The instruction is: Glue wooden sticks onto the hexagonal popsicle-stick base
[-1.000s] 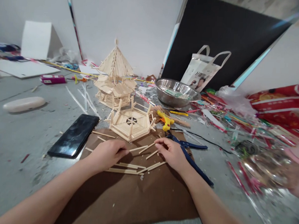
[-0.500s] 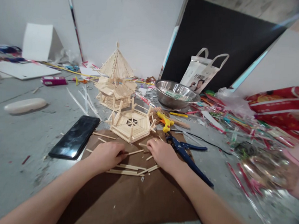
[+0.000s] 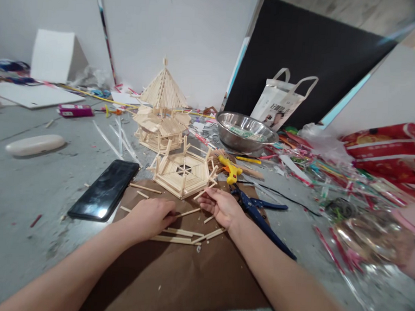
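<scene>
- Wooden stick (image 3: 199, 196), head view: held in your right hand (image 3: 222, 207), grip narrow, fingertips pinching it near its middle; long axis slants from near left to far right.
- Hexagonal stick frame (image 3: 173, 179): just beyond that stick, ahead and slightly left of your right grip, which is the nearer one; whether the stick's far end touches the frame's right corner, you cannot tell from here.
- Second stick (image 3: 190, 212): near end between the fingertips of your left hand (image 3: 153, 216), grip narrow; it points right, tilted slightly away from you, below the frame.
- Loose sticks (image 3: 184, 232): several, lying on the brown sheet (image 3: 187, 284) in front of you and between your hands, some crossing at their ends.
- Obstacles: short sticks jutting from the frame's right corner; yellow glue gun (image 3: 231, 171) just right of the frame; blue pliers (image 3: 260, 214) beside your right hand, handles towards you.
- Surroundings: black phone (image 3: 103, 190) left of the sheet; roofed stick model (image 3: 164, 90) behind the frame; metal basin (image 3: 246, 141) further back on the right; another person's pink sleeve (image 3: 413, 240) at the right edge, well apart.
</scene>
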Demonstrator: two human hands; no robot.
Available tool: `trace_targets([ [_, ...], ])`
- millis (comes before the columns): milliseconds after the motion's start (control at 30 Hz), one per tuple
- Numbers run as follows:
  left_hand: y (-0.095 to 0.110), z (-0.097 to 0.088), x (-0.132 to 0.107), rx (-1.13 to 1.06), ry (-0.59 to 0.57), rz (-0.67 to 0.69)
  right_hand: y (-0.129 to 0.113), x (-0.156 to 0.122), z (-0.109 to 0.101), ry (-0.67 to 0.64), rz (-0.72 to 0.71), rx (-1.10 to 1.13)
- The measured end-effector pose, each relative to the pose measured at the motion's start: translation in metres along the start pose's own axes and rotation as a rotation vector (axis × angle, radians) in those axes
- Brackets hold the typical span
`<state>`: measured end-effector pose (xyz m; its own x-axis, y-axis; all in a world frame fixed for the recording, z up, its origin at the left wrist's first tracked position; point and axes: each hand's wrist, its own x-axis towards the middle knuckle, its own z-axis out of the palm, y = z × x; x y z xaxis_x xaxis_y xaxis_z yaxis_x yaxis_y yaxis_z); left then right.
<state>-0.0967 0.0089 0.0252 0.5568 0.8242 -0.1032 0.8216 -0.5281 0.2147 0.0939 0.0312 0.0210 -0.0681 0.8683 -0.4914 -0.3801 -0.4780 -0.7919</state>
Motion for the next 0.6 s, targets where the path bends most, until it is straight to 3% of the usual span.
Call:
trace_targets([
  [600, -0.0011, 0.0023, 0.0008, 0.007, -0.007, -0.012, 0.0053, 0.0098, 0.0092, -0.007, -0.071, 0.017],
])
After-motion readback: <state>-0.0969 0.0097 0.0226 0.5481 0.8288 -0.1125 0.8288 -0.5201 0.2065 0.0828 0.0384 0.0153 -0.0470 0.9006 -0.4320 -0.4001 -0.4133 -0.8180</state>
